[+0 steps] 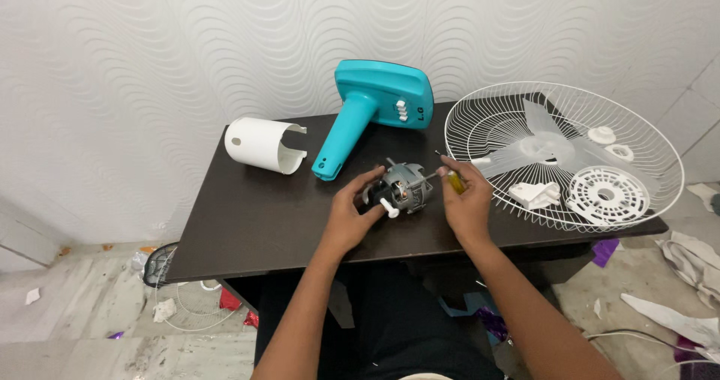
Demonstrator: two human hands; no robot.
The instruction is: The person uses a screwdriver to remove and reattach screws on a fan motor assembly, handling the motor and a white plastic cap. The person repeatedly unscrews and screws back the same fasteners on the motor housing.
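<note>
A small grey fan motor [405,186] with a white shaft knob lies on the dark table [247,222]. My left hand [351,213] grips the motor from its left side. In my right hand [466,200] is a yellow-handled screwdriver [452,180], its metal shaft pointing left at the motor's top. Both hands meet near the table's middle front.
A teal fan stand [375,102] lies behind the motor, and a white plastic motor cover [264,144] rests to its left. At the right, a white wire fan guard [562,155] holds a clear blade and white plastic parts. Scraps litter the floor.
</note>
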